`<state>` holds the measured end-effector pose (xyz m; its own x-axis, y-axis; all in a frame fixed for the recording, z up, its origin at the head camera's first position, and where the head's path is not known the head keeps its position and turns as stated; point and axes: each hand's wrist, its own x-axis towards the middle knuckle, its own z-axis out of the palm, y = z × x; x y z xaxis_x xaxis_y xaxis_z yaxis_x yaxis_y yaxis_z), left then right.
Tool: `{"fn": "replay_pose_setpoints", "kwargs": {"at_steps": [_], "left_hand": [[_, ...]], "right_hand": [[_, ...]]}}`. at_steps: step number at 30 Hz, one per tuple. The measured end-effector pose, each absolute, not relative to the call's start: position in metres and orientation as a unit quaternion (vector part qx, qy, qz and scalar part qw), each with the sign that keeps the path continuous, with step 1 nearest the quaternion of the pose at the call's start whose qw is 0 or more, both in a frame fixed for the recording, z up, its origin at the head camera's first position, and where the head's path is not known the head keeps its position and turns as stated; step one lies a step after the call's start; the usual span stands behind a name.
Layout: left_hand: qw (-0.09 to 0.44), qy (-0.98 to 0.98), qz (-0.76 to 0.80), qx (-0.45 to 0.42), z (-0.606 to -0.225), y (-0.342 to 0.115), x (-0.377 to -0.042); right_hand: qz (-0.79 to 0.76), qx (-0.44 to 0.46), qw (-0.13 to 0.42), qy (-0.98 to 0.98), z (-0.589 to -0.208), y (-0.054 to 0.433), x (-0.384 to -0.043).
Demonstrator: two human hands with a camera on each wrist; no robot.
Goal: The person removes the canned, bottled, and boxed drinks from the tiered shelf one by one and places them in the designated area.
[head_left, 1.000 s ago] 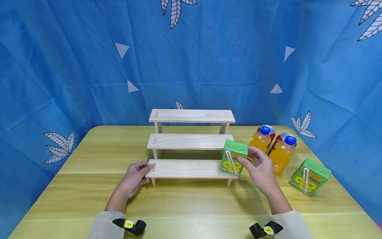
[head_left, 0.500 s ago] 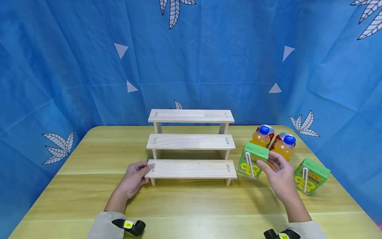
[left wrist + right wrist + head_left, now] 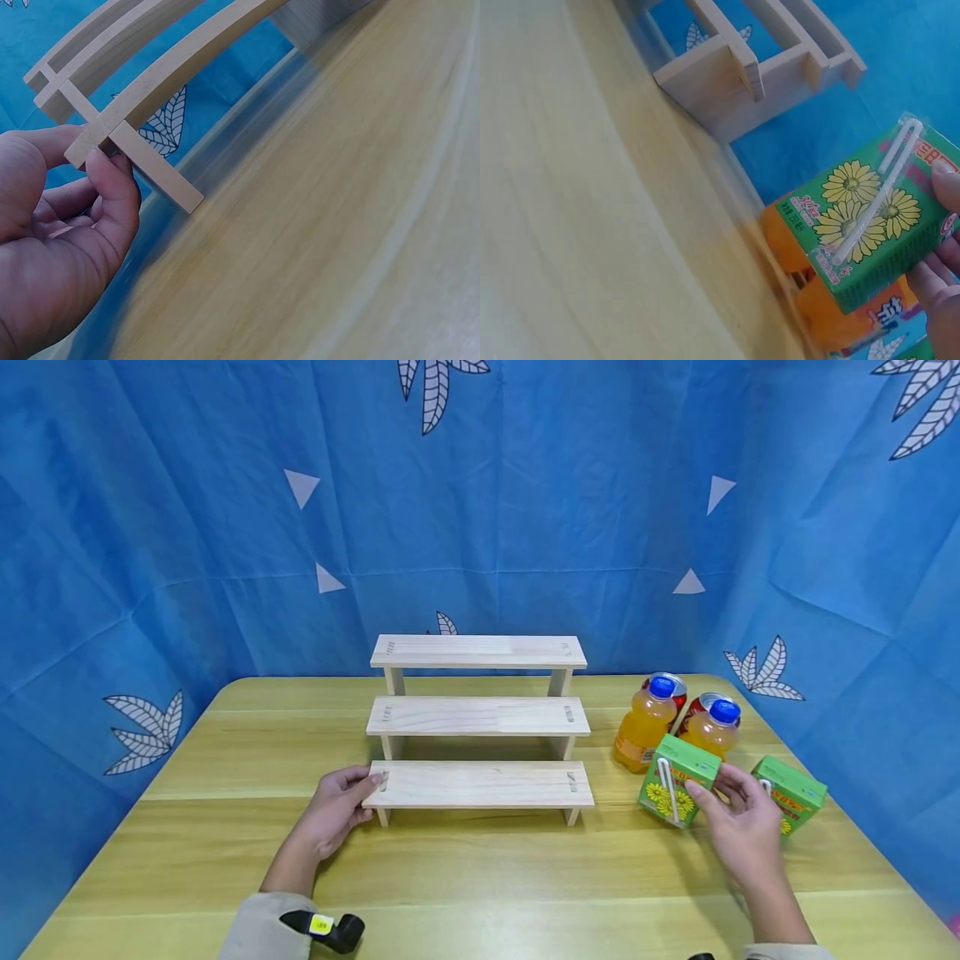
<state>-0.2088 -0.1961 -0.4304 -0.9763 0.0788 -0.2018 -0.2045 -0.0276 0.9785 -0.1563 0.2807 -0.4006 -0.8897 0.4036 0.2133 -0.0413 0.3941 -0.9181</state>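
Note:
A three-step wooden shelf stands in the middle of the table. My left hand pinches the left end of its lowest board, thumb on top and fingers beneath, as the left wrist view also shows. To the right of the shelf, my right hand holds a green juice carton by its right side, tilted a little. Yellow flowers and a white straw show on the carton's front in the right wrist view. A second green juice carton stands behind the right hand, partly covered by it.
Two orange juice bottles with blue caps, the left bottle and the right bottle, stand beyond the held carton. Red cans are partly hidden behind them. A blue curtain hangs behind the wooden table.
My right hand has carried the juice carton rightward and off the lowest board, to in front of the bottles. The left hand has kept its grip on the shelf.

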Motion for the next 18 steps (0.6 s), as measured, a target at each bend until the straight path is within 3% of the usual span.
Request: {"fn": "replay_pose_setpoints", "kwargs": {"at_steps": [18], "left_hand": [[0.098, 0.692, 0.714, -0.044, -0.4315, -0.1958, -0.2098]], "right_hand": [[0.533, -0.163, 0.221, -0.800, -0.4102, 0.2880, -0.1544]]}}
